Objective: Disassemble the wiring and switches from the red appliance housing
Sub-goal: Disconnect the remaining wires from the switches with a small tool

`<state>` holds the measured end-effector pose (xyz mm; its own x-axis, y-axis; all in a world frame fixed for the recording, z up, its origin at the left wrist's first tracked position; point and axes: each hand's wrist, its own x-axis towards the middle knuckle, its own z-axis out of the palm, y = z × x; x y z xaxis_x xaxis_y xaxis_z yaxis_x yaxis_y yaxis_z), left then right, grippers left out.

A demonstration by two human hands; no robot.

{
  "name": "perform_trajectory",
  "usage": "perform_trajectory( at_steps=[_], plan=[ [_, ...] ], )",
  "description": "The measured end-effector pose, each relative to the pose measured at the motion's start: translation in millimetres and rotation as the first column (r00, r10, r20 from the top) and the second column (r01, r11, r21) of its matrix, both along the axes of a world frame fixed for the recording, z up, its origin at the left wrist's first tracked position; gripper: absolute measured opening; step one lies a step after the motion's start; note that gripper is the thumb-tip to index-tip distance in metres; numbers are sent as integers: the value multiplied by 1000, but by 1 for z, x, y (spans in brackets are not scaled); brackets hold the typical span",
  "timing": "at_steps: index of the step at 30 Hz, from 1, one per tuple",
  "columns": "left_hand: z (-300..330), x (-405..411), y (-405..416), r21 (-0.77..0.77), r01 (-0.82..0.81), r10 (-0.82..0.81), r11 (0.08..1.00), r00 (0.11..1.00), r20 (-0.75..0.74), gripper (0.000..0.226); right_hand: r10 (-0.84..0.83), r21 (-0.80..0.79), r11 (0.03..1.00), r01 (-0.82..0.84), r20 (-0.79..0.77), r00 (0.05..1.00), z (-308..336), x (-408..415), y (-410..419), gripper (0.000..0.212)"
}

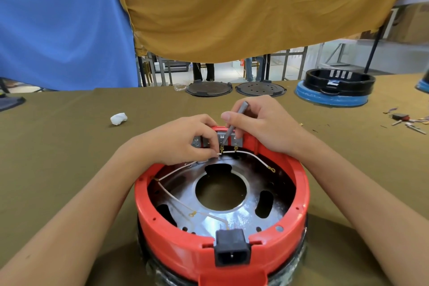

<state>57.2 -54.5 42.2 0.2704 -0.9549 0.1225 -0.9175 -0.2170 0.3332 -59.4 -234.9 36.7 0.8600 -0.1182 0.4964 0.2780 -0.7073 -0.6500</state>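
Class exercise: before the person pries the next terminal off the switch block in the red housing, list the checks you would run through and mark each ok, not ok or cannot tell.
1. Grey tool tip at the switch block terminals: ok.
2. Right hand grips the tool: ok.
3. Left hand pinches the white wire beside the terminal: ok.
4. Red housing sits flat on the table: ok.
5. Terminal already loose: cannot tell.
6. Black power socket has no cord plugged in: ok.

L hand (185, 139) pinches white wire (204, 158); R hand (262, 123) holds gray tool (234, 121) in red housing (299, 179).
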Motion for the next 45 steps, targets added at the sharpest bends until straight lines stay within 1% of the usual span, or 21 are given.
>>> perform_trajectory(
  at_steps=[2,6,8,11,16,19,21,23,25,27,29,32,35,38,40,43,45],
  plan=[
    [0,0,0,6,-3,3,1000,1000,5,6,6,-28,1000,-7,-23,1000,1,0,1,27],
    [0,1,-1,9,-6,6,1000,1000,9,6,22,12,1000,-21,-54,998,2,1,1,29],
    [-1,1,-1,8,-6,6,1000,1000,8,6,34,6,999,-34,-78,996,2,1,1,30],
    [-1,1,-1,2,-6,6,1000,1000,12,6,28,16,999,-28,-56,998,1,0,1,31],
    [-1,0,0,-61,-12,12,998,1000,-1,10,-13,93,996,9,47,999,0,0,-1,33],
    [-1,0,1,-109,-36,36,993,999,-2,16,-33,118,993,24,72,997,0,-1,-1,32],
    [0,0,3,-95,-37,39,995,999,20,16,-36,143,989,24,76,996,1,-2,-1,32],
    [3,1,5,-67,-44,46,997,998,30,15,-30,211,978,11,83,996,3,-2,-2,32],
    [7,1,9,-28,-76,77,997,996,42,17,-24,291,957,-6,98,995,5,-3,-5,33],
    [14,2,13,7,-113,113,994,992,61,16,-13,329,944,-21,102,995,6,-4,-7,33],
    [19,3,18,25,-137,135,990,988,73,14,10,311,949,-38,91,996,5,-4,-6,32],
    [18,3,19,7,-165,163,986,982,99,15,10,207,978,-24,69,998,1,-2,-4,30],
    [13,-1,13,-50,-122,123,991,992,16,15,-10,148,989,-1,68,998,-1,-1,-2,29],
    [9,-3,9,-32,-105,106,994,994,19,17,-26,101,995,21,50,998,0,-2,-1,28],
    [9,-2,11,-33,-109,110,993,994,-1,20,-18,106,994,15,28,999,2,-3,-1,27],
    [12,-2,15,-37,-107,104,994,991,-79,20,29,225,974,-33,22,999,6,-4,-4,27],
    [13,-2,14,-41,-97,93,994,991,-98,22,49,231,972,-51,16,999,5,-5,-4,27]
  ],
)
